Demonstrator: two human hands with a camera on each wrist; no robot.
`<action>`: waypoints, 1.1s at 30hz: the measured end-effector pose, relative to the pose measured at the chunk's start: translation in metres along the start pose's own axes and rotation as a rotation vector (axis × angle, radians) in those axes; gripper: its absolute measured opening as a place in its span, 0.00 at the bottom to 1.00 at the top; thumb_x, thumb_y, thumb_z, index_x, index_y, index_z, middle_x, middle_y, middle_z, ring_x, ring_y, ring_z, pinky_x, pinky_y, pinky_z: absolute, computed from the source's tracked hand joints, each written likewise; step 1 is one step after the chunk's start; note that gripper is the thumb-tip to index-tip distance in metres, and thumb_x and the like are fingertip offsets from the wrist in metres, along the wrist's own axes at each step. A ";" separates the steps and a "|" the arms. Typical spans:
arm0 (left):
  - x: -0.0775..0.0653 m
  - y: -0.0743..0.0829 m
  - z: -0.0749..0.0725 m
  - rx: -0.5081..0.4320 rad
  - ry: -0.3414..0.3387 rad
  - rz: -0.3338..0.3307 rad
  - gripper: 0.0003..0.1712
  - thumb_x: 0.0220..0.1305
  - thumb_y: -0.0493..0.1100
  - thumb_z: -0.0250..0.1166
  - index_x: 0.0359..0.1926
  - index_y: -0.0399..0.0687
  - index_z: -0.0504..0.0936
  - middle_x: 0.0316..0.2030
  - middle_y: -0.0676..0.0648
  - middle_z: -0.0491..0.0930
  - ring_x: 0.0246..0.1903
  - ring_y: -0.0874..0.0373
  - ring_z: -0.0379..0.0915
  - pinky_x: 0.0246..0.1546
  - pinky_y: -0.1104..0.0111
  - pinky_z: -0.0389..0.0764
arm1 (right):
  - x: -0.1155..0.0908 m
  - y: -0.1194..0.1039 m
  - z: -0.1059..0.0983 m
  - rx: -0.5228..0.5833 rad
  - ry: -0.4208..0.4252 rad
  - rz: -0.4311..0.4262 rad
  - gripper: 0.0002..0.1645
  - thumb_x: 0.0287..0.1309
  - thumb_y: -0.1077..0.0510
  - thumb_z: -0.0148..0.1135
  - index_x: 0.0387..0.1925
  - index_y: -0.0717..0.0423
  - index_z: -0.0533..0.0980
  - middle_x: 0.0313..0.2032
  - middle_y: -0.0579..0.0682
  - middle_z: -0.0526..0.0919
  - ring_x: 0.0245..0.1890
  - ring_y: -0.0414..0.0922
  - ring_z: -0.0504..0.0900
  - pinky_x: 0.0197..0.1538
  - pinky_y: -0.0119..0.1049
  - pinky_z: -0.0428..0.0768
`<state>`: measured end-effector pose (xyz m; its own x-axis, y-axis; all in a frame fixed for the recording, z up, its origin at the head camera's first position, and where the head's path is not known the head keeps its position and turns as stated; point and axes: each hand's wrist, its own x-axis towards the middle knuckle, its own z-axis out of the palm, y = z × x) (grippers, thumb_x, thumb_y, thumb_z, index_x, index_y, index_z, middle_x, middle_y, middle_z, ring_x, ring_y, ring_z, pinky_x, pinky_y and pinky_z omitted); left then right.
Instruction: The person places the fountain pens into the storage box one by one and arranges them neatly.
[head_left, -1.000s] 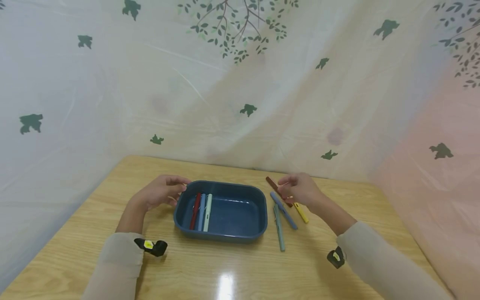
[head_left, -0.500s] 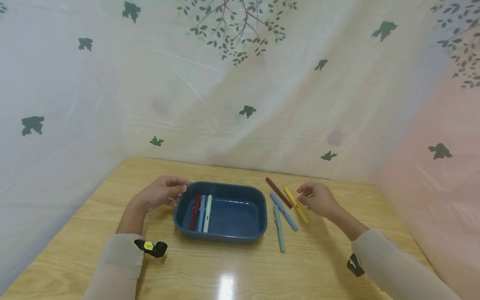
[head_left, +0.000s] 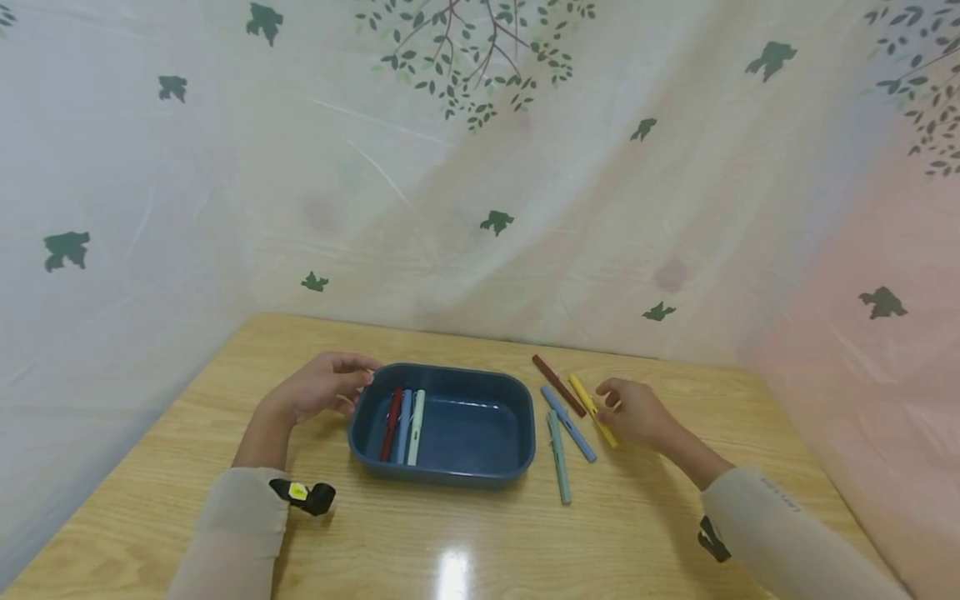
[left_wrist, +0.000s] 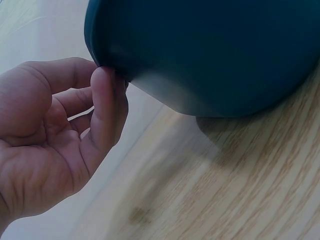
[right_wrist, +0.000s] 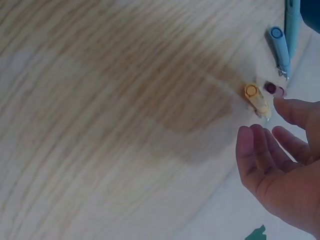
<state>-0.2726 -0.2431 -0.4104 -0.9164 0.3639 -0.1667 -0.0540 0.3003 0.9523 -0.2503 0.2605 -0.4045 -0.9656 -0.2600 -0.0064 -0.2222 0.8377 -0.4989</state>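
My left hand [head_left: 322, 387] holds the upper left corner of a dark blue tray [head_left: 465, 479], its fingertips right at the rim. In the left wrist view the thumb lies on the outer wall of the tray [left_wrist: 200, 95]. Inside the tray are a red pen [head_left: 391, 425], a blue pen [head_left: 404, 425] and a pale green pen [head_left: 416, 427], side by side at its left. My right hand [head_left: 636, 414] is just right of a yellow pen [head_left: 583, 393] on the table. In the right wrist view the thumb and fingers stand apart, near the yellow pen [right_wrist: 256, 100].
Beside the tray's right end lie a brown pen [head_left: 557, 385], a light blue pen [head_left: 570, 425] and a grey-green pen [head_left: 559, 458] on the wooden table [head_left: 375, 542]. A patterned curtain [head_left: 420, 250] hangs behind the table's far edge.
My right hand has moved right and toward me, from over the brown and yellow pens to beside the yellow one, and has lowered slightly. The left hand and tray have stayed put.
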 end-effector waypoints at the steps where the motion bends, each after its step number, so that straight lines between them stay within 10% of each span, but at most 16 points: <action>1: 0.000 0.000 0.000 0.001 -0.005 0.005 0.23 0.77 0.40 0.57 0.68 0.37 0.73 0.50 0.39 0.78 0.37 0.51 0.78 0.35 0.63 0.85 | 0.000 0.000 0.001 0.007 -0.007 0.001 0.23 0.63 0.65 0.67 0.56 0.71 0.75 0.43 0.64 0.82 0.41 0.55 0.85 0.37 0.43 0.84; 33: -0.001 -0.001 -0.002 0.003 -0.017 0.011 0.24 0.77 0.42 0.58 0.68 0.37 0.73 0.52 0.38 0.79 0.40 0.50 0.78 0.37 0.61 0.85 | 0.013 -0.006 0.018 -0.071 -0.007 -0.010 0.22 0.61 0.67 0.69 0.55 0.70 0.74 0.38 0.60 0.84 0.34 0.49 0.84 0.36 0.43 0.84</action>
<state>-0.2729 -0.2458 -0.4110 -0.9102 0.3820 -0.1604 -0.0425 0.2990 0.9533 -0.2589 0.2436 -0.4168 -0.9622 -0.2722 -0.0080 -0.2416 0.8670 -0.4359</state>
